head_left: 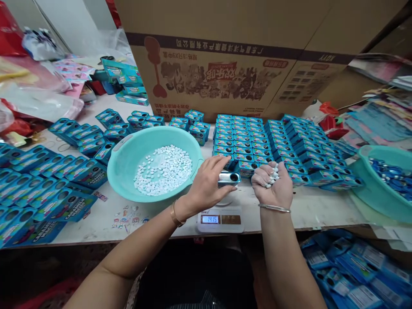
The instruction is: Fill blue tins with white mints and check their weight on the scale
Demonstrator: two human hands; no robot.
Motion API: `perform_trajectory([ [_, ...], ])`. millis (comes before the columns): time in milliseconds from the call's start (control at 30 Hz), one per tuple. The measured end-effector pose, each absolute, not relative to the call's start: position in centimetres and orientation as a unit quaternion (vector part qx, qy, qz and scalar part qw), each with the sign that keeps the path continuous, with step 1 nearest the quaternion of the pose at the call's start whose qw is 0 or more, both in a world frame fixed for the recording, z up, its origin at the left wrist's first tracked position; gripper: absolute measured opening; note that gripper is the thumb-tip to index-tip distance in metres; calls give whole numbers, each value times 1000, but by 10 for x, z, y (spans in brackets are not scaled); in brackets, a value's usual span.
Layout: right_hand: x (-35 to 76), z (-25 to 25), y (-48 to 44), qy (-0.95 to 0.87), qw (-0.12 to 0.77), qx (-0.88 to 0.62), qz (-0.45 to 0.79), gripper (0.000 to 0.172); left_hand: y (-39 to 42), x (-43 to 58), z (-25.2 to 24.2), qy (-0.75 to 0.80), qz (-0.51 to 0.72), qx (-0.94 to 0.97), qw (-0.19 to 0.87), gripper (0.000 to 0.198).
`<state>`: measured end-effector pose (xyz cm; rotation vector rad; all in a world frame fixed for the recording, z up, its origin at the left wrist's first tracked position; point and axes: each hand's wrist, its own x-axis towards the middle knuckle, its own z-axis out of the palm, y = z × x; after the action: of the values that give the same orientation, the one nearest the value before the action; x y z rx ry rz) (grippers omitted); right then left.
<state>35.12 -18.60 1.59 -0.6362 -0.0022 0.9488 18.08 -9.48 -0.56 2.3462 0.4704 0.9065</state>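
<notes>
My left hand [207, 180] is curved around a small blue box [229, 177] with a dark oval hole, its thumb and fingers apart on either side. The box stands above the white digital scale [220, 226], whose lit display shows digits; its pan is mostly hidden. In the curled fingers of my right hand [275, 189] lie several small white candies [273, 177], palm up. To the left of my left hand, a turquoise basin [154, 133] holds many more loose white candies [167, 169].
Rows of blue boxes [243, 143] stand behind my hands, and more boxes [64, 180] fill the left. A large cardboard carton [225, 51] backs the table. At right is a second turquoise basin [370, 189] of blue pieces; below it lie flat blue packages [357, 266].
</notes>
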Motion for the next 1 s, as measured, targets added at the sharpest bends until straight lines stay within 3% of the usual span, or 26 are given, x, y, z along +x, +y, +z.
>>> perform_trajectory([
  [233, 334, 20, -149, -23, 840, -375, 392, 39, -91, 199, -17, 194, 297, 892, 282, 66],
  [533, 319, 13, -137, -86, 835, -458, 293, 48, -88, 218, -30, 216, 265, 890, 302, 34],
  [1000, 314, 11, -139, -137, 824, -484, 261, 44, -89, 218, -29, 212, 268, 884, 319, 32],
])
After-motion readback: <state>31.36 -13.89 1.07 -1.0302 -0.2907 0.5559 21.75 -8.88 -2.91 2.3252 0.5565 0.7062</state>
